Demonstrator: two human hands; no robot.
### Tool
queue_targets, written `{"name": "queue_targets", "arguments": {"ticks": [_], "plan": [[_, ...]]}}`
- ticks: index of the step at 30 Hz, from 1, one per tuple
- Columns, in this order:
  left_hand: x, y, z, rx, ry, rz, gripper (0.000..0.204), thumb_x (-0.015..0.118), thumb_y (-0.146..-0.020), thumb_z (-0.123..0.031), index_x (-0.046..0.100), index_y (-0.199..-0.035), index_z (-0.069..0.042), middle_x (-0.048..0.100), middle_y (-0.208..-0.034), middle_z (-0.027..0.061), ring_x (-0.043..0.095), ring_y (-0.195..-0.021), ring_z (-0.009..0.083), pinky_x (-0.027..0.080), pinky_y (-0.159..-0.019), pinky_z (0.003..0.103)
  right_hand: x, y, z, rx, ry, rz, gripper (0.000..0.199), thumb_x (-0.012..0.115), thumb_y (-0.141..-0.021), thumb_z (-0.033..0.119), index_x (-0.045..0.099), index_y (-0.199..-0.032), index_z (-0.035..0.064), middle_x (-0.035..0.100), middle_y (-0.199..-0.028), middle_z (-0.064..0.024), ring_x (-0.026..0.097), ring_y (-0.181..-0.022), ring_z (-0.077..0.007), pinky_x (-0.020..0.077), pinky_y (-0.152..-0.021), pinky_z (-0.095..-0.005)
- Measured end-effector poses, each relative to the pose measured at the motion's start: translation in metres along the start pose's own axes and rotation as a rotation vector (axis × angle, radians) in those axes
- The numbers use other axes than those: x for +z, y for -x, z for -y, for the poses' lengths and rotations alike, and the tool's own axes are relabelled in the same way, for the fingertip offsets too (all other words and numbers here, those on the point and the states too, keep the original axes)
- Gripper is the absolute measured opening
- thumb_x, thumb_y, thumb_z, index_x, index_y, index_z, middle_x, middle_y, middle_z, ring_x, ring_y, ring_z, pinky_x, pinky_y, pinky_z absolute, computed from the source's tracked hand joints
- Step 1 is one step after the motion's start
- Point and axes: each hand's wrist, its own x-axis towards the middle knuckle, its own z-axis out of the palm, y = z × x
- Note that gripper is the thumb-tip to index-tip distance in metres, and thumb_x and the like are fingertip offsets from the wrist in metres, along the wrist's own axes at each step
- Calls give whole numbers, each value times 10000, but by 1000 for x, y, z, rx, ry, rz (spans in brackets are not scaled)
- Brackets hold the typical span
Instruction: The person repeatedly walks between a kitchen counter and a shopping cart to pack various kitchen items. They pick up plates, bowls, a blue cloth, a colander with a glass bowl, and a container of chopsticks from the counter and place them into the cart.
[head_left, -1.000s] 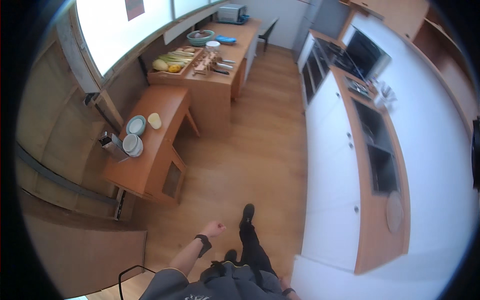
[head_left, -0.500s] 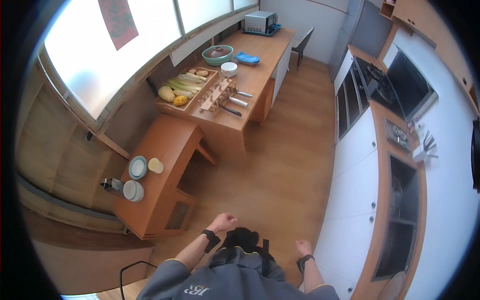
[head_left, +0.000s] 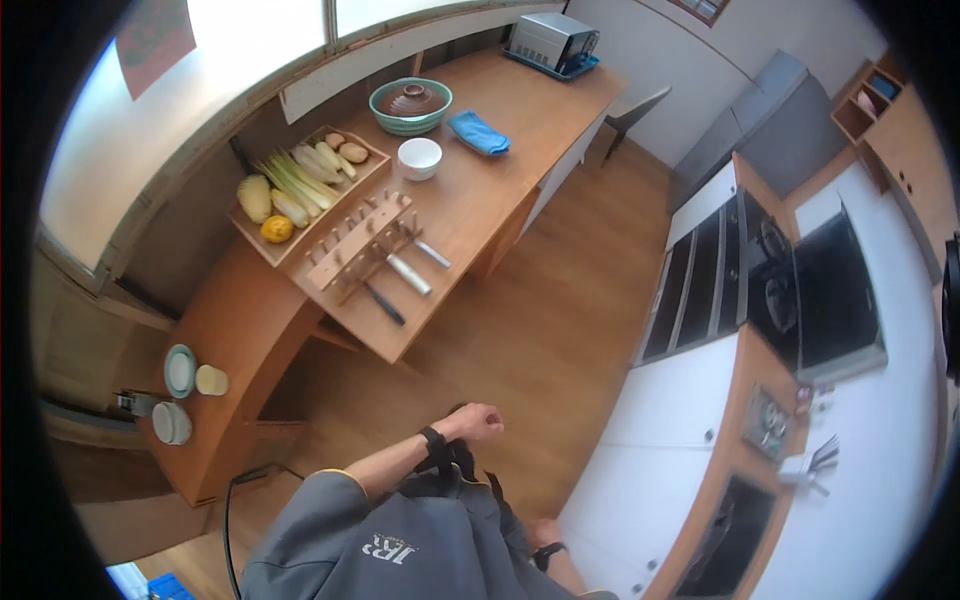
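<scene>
My left hand (head_left: 482, 422) hangs over the floor in front of my body, its fingers curled in and nothing seen in them. Lower down, near the white cabinets, is my right hand (head_left: 543, 533); its fingers are blurred and mostly hidden. Neither hand touches anything. Ahead and to the left, closest on the counter, stands a wooden rack with pegs (head_left: 362, 240), knife handles sticking out of it. A black handle (head_left: 385, 305) and a silver handle (head_left: 410, 273) point toward the counter's edge. Behind the rack lies a wooden tray (head_left: 375, 170) of vegetables.
A white bowl (head_left: 419, 158), a lidded green pot (head_left: 411, 107), a folded blue cloth (head_left: 479, 133) and a toaster oven (head_left: 553, 45) stand along the counter. A lower side table (head_left: 240, 290) at left holds bowls and a cup. White cabinets (head_left: 650, 430) and a stove (head_left: 770, 270) line the right.
The view has moved forward and turned, so the counter and rack appear nearer. My left hand now sits further right in view; my right hand has dropped lower and closer to my body.
</scene>
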Motion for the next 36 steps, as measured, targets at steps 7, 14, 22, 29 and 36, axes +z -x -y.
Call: {"name": "queue_targets", "arguments": {"ticks": [7, 14, 22, 29, 36], "plan": [[-90, -145, -79, 93, 72, -43, 328, 569, -837, -313, 638, -1022, -52, 666, -977, 162, 625, -936, 323, 490, -824, 398, -109, -4, 160, -437, 695, 40, 193, 535, -818, 160, 643, -851, 4, 654, -777, -197, 660, -737, -349, 504, -578, -431], [-152, -248, -74, -26, 144, -144, 312, 569, -864, -285, 627, -1049, -41, 661, -996, 147, 622, -951, 294, 485, -838, 375, -165, -179, 213, -163, -9, 56, 340, 495, -864, 258, 653, -895, -42, 678, -870, -147, 629, -779, -252, 471, -682, -412], [-229, -312, -97, -325, 283, -493, 372, 569, -854, -299, 598, -1084, -8, 635, -1085, 169, 601, -1028, 301, 484, -873, 376, -333, -393, 424, -79, 37, 205, 164, 629, -849, 171, 629, -810, 11, 626, -673, -77, 588, -532, -166, 464, -441, -324], [-303, -347, -84, -451, 726, -798, 597, 563, -892, -428, 443, -1261, 27, 603, -1098, 178, 619, -912, 218, 512, -761, 345, -446, -562, 588, -438, 380, -58, 258, 630, -805, 240, 683, -830, -11, 688, -771, -127, 646, -714, -190, 509, -674, -330], [-420, -379, -34, -521, 640, -1242, 780, 550, -877, -513, 292, -1326, 71, 560, -1137, 191, 633, -772, 174, 526, -590, 271, -428, -571, 688, -596, 510, 34, 311, 650, -814, 303, 682, -915, 11, 686, -891, -169, 660, -852, -281, 507, -766, -388]]}}
